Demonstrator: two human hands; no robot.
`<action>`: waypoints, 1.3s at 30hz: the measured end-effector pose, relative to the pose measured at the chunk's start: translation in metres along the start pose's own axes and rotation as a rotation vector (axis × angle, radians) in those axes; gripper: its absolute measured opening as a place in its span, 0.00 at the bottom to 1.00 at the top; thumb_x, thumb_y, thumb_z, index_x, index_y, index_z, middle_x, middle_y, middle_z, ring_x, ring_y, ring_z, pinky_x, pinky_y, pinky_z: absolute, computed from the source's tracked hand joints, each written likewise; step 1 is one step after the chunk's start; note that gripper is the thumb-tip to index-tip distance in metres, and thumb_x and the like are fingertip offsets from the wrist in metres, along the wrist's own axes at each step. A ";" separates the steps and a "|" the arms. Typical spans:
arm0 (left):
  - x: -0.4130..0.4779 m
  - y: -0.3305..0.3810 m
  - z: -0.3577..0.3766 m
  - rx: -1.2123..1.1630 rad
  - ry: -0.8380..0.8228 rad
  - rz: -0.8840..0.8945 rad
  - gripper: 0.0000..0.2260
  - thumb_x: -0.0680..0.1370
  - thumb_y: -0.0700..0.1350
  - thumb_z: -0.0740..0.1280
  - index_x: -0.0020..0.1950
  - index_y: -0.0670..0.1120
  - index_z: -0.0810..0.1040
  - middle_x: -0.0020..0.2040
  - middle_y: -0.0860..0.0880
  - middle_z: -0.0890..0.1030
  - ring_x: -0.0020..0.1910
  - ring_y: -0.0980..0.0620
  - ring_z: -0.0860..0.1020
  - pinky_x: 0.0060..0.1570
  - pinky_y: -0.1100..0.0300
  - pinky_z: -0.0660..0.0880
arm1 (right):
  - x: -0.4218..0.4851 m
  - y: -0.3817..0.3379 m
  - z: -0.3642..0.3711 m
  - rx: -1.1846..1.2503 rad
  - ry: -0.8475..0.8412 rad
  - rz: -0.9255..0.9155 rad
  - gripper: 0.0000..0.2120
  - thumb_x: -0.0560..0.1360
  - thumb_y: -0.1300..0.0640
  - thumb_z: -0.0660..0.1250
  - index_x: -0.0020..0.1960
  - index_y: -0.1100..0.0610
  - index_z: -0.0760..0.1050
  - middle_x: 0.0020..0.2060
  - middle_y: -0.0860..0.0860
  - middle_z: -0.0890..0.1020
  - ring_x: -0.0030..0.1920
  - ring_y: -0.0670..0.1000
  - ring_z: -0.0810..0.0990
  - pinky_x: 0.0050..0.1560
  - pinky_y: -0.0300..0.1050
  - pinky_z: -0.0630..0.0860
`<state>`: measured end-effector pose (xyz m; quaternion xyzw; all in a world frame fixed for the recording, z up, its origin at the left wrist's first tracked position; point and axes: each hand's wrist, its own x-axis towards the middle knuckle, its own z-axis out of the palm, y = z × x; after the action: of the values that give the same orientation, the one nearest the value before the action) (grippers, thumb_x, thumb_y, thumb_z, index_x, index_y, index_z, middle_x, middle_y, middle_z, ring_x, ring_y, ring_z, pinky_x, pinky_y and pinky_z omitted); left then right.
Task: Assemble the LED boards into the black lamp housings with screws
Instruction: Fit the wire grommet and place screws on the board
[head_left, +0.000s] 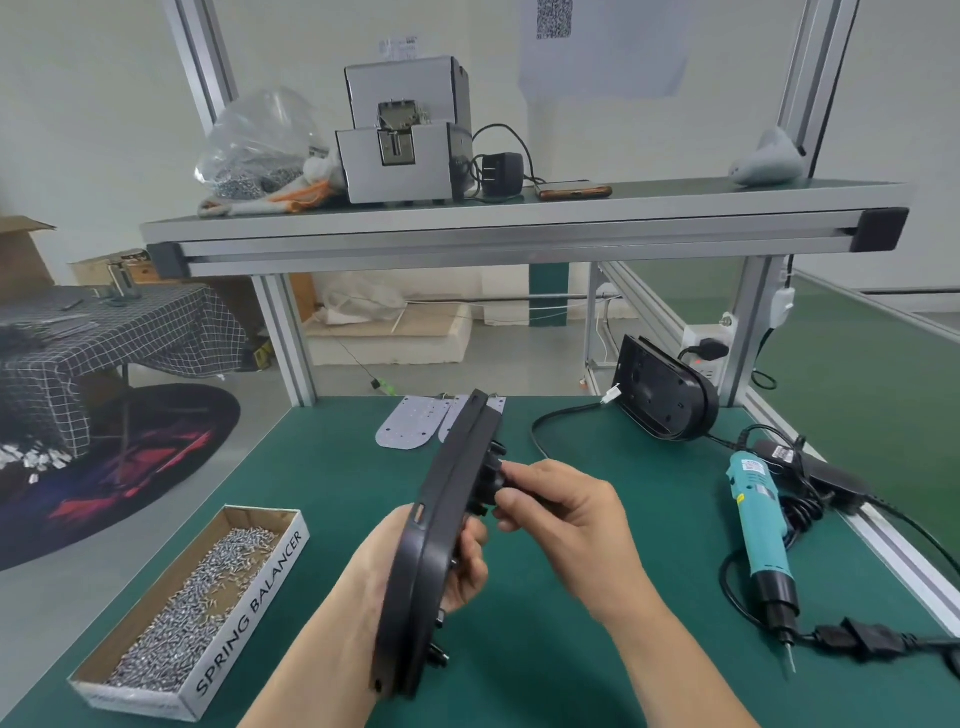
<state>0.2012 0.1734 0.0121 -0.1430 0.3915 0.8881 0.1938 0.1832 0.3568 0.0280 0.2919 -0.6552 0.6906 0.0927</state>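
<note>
Black lamp housing (441, 525) stands on edge over the green table (322, 467), its long axis running away from you toward the LED boards (408, 428). Your left hand (470, 566) grips its near end. Your right hand (566, 519), just to its right, pinches a black fitting (492, 462) on its back. It looks matte, slim and curved.

Small assembly workshop. Green-matted workbench (337, 467) on aluminium-profile frame (283, 332), with shelf (467, 213) above. Screw feeder machines (405, 156) upper centre, bag of screws (260, 140) beside them. Cardboard box of loose screws (260, 587) lower left. Teal electric screwdriver (761, 525) at right. Cartons (21, 249) far left.
</note>
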 end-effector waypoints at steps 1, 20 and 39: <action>0.001 0.001 0.003 0.095 0.067 0.049 0.09 0.81 0.39 0.61 0.42 0.41 0.76 0.28 0.47 0.78 0.23 0.52 0.77 0.24 0.61 0.74 | 0.001 0.001 -0.001 0.020 0.007 0.018 0.19 0.76 0.68 0.71 0.54 0.45 0.86 0.40 0.54 0.82 0.36 0.47 0.82 0.44 0.40 0.79; -0.001 -0.004 0.018 0.753 0.163 0.568 0.13 0.76 0.39 0.74 0.58 0.45 0.77 0.54 0.46 0.85 0.53 0.47 0.84 0.52 0.53 0.82 | -0.018 -0.015 -0.060 -0.012 -0.487 0.825 0.32 0.73 0.36 0.62 0.60 0.63 0.78 0.46 0.64 0.86 0.41 0.58 0.87 0.17 0.33 0.56; 0.018 -0.004 -0.010 1.041 0.329 0.287 0.07 0.80 0.47 0.66 0.54 0.46 0.75 0.54 0.50 0.81 0.51 0.49 0.80 0.51 0.54 0.79 | -0.037 0.049 -0.005 -0.475 -0.035 0.682 0.12 0.71 0.57 0.72 0.38 0.57 0.69 0.32 0.50 0.73 0.26 0.43 0.67 0.28 0.37 0.64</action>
<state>0.1881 0.1724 -0.0045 -0.1103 0.8185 0.5613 0.0523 0.1868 0.3653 -0.0326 0.0401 -0.8570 0.5063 -0.0876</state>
